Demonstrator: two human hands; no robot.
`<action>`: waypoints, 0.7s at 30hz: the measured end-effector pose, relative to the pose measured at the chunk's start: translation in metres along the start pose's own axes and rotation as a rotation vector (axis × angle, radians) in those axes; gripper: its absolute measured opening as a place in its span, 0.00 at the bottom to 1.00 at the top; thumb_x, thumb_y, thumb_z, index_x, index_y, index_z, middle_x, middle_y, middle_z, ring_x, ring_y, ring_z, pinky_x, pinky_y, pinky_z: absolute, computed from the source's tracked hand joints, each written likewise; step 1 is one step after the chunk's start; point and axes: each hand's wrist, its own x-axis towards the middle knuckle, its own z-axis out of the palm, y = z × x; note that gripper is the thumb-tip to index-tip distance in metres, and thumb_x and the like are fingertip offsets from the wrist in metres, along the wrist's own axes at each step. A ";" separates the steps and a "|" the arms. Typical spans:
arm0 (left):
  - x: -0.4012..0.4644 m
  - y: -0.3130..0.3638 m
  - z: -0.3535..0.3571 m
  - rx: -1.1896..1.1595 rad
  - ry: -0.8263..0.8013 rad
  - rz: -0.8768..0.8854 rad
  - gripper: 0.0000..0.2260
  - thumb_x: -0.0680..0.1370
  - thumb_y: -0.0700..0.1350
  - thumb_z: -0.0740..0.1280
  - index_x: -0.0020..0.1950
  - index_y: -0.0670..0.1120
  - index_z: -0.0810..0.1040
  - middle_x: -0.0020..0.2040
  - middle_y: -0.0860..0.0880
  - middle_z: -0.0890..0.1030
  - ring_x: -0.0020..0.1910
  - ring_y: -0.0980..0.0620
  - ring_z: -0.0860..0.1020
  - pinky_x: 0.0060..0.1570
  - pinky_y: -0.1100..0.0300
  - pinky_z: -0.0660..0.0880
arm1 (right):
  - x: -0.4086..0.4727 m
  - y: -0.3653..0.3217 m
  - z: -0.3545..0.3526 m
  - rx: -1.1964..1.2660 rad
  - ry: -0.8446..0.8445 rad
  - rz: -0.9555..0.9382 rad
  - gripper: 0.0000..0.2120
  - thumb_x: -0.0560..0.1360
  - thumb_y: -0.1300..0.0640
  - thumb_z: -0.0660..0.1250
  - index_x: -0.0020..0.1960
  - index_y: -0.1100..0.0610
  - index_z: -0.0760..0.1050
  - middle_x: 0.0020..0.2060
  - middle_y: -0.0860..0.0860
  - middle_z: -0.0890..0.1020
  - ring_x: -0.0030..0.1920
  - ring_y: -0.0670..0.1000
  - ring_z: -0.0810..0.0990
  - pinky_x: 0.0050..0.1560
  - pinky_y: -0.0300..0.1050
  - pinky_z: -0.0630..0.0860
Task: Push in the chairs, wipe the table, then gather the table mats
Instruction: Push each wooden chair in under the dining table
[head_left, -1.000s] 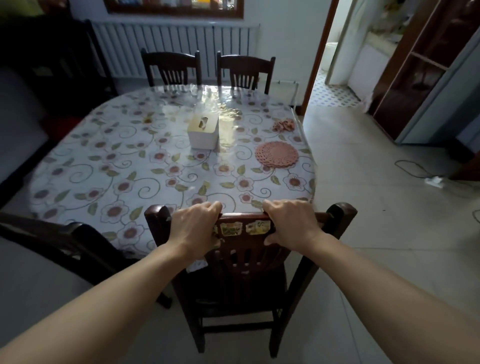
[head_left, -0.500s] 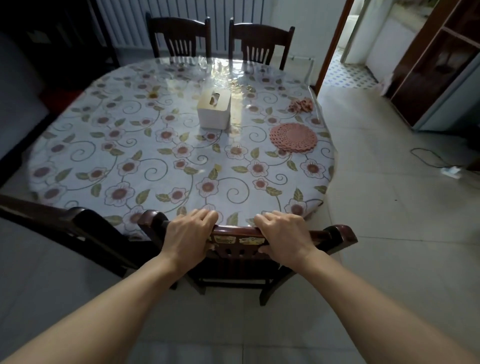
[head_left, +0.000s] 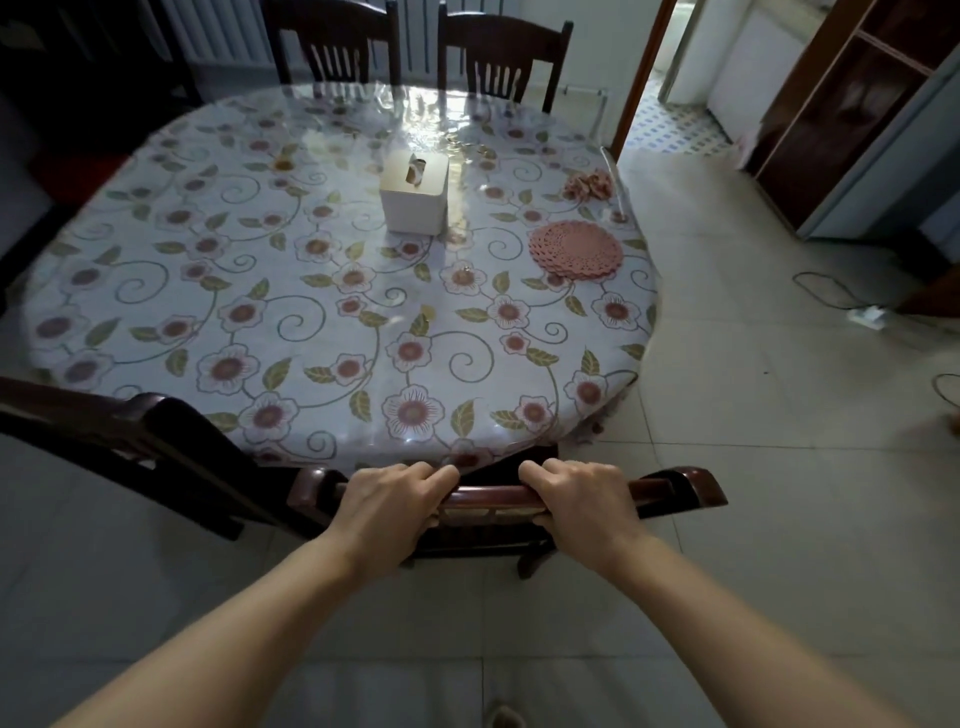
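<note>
Your left hand (head_left: 387, 501) and right hand (head_left: 582, 496) both clamp the top rail of the near chair (head_left: 670, 486) — its back against the table (head_left: 156, 291) edge. Table mats (head_left: 575, 252) stacked far right, near the tissue box (head_left: 414, 193).

We get one head view only, wide-angle, looking forward and steeply down from standing height. It sits close over the near chair back (head_left: 519, 496), facing across the table (head_left: 156, 291) toward the doorway (head_left: 670, 93) at far right.
</note>
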 end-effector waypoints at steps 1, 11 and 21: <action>0.001 -0.001 -0.001 0.006 0.002 -0.009 0.21 0.55 0.47 0.79 0.42 0.51 0.73 0.29 0.54 0.76 0.25 0.52 0.77 0.20 0.64 0.60 | 0.002 -0.001 0.000 -0.003 0.004 0.012 0.26 0.44 0.53 0.82 0.37 0.51 0.73 0.24 0.46 0.75 0.23 0.48 0.75 0.24 0.36 0.58; 0.028 -0.037 -0.003 0.092 0.020 -0.086 0.21 0.53 0.38 0.77 0.40 0.50 0.74 0.28 0.53 0.75 0.24 0.51 0.76 0.23 0.64 0.57 | 0.050 0.001 0.008 0.048 0.081 -0.001 0.22 0.51 0.54 0.82 0.40 0.52 0.75 0.29 0.47 0.80 0.27 0.51 0.79 0.24 0.41 0.70; 0.042 -0.042 -0.002 0.062 0.043 -0.105 0.19 0.56 0.41 0.79 0.42 0.49 0.76 0.31 0.53 0.78 0.26 0.50 0.78 0.25 0.64 0.56 | 0.066 0.014 0.013 0.035 -0.002 -0.022 0.20 0.57 0.56 0.80 0.45 0.53 0.77 0.33 0.46 0.81 0.32 0.52 0.81 0.28 0.42 0.73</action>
